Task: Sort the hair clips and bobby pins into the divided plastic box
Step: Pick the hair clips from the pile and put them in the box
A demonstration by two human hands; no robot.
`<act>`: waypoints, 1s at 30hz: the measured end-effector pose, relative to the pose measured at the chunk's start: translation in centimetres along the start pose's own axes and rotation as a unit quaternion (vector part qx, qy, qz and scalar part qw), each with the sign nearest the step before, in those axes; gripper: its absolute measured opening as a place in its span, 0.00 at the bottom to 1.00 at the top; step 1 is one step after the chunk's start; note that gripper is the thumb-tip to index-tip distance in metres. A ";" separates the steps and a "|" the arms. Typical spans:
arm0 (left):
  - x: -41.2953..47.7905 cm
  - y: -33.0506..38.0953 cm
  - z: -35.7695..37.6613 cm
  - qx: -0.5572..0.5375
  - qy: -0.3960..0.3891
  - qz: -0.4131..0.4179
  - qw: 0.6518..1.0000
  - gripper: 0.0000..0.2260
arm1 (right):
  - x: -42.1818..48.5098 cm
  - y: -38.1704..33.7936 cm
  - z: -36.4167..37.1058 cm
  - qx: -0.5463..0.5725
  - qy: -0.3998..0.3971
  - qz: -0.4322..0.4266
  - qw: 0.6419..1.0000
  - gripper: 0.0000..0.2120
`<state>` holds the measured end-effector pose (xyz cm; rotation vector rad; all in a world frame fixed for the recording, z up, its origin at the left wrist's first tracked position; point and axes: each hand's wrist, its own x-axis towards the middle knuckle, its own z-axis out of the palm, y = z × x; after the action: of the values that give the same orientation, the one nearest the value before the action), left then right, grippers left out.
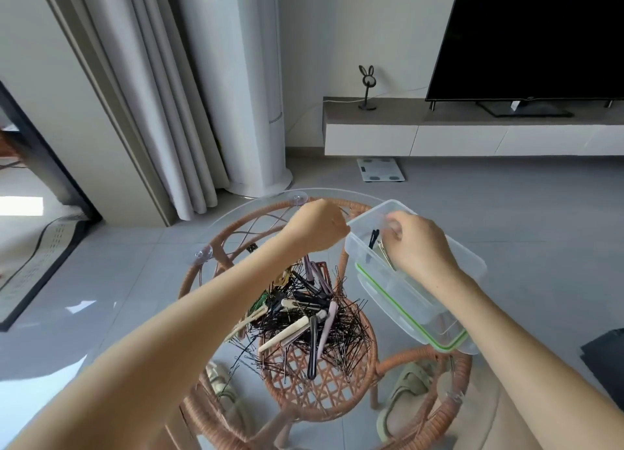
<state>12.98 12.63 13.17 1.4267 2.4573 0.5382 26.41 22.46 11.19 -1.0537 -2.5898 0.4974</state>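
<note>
The right hand hangs over the far compartment of the divided plastic box, its grip curled downward with the fingertips bunched just beside a black clip lying there. Whether they pinch a pin or hold nothing cannot be told. The left hand is curled at the box's far-left corner, its grip likewise unreadable, and it is the nearer hand to the unsorted pile on the glass counter — left of the box, toward the person, the long clips mostly pointing nearward — so the next reach is probably back and down.
</note>
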 end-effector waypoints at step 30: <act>-11.8 -5.9 2.0 -0.061 0.044 -0.054 0.996 0.07 | -6.9 -5.0 3.2 0.170 -0.013 -0.137 0.976 0.01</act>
<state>14.97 0.04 9.22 1.2405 2.5036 0.7280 26.82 13.52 9.47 -0.5707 -2.4945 0.8463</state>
